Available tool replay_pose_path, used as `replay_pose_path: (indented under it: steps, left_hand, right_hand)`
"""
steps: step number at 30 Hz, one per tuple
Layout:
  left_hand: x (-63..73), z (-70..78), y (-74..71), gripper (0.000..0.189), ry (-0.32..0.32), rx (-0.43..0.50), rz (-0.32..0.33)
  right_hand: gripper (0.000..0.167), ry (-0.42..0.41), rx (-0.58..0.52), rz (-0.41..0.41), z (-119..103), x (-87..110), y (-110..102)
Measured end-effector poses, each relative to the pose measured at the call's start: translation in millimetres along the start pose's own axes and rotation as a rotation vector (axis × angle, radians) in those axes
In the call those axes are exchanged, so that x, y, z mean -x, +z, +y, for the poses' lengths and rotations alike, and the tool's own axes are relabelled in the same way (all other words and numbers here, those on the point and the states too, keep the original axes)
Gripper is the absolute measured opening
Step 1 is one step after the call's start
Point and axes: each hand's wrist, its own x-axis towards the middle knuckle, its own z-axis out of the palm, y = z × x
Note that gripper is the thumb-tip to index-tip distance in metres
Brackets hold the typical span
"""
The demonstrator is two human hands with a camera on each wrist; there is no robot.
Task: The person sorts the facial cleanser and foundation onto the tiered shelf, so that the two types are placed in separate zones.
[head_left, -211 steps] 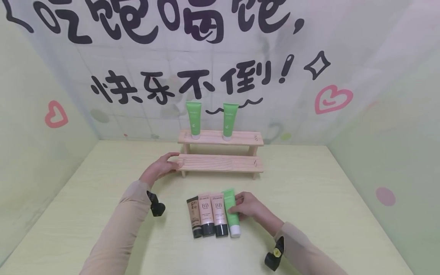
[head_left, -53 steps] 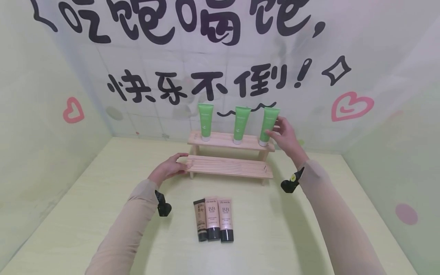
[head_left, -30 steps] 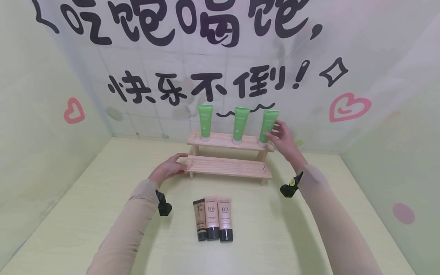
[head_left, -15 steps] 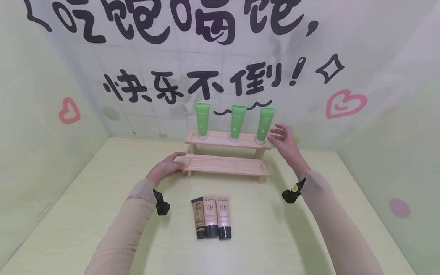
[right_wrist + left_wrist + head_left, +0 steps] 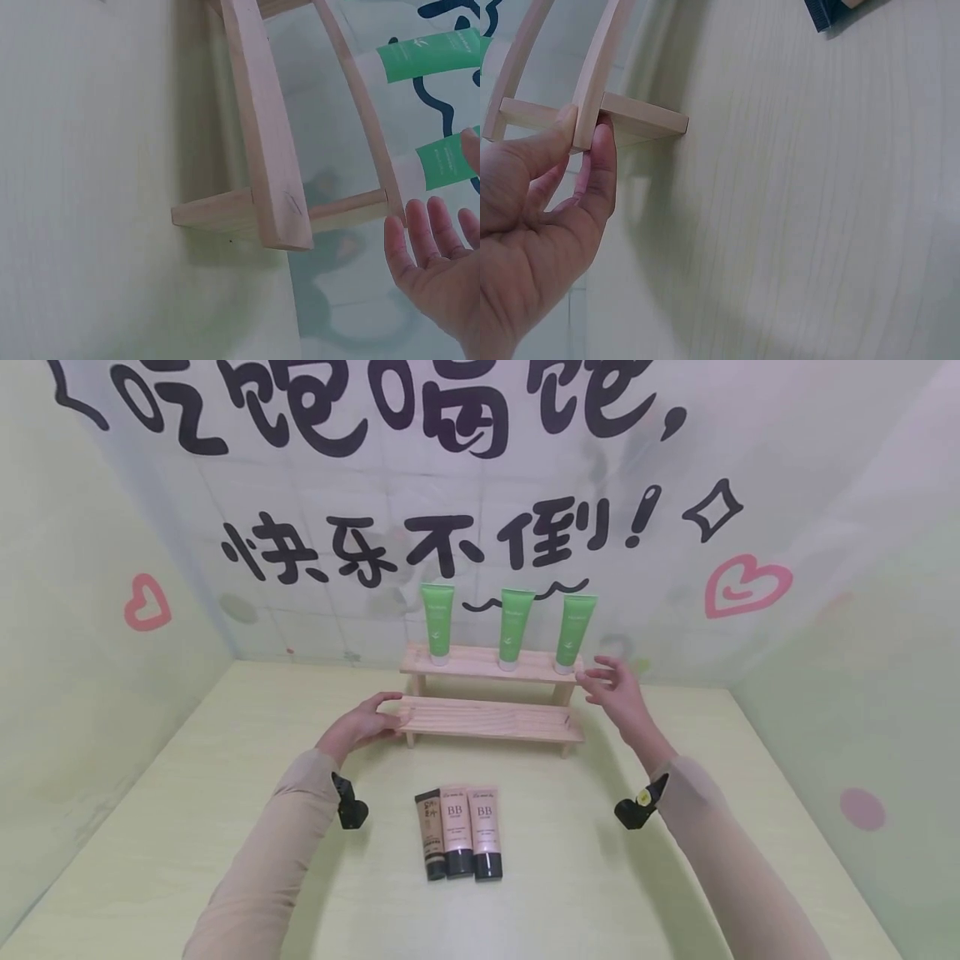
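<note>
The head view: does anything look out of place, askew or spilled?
Nothing stands out. The three green tubes stand on the upper shelf, and the brown tube and two pink tubes lie side by side on the table. At most, the right gap between green tubes seems narrower; no spill shows.

Long beige sleeves [image 5: 255, 860]; black wrist cameras [image 5: 351, 812], one yellow-spotted

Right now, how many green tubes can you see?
3, all standing cap-down on the upper shelf: the left tube near its left end, the middle tube in between, and the right tube near its right end, beside the right hand. No others seem hidden.
</note>
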Motion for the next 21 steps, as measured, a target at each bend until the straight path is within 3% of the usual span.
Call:
replay_pose_path:
  steps: [6, 13, 21]
  left_hand:
    - [-1.4, 0.3, 0.2, 0.064, -0.003, 0.002, -0.008]
    - [-1.6, 1.4, -0.5, 0.065, -0.011, 0.004, -0.007]
    - [-2.3, -0.4, -1.4, 0.066, -0.018, 0.004, -0.007]
  right_hand:
    - [0.060, 0.052, -0.020, -0.026, 9, 11.0, 9]
    - [0.053, 0.052, -0.041, -0.049, 15, 18.0, 18]
    - [0.049, 0.074, -0.010, -0.211, 19, 26.2, 29]
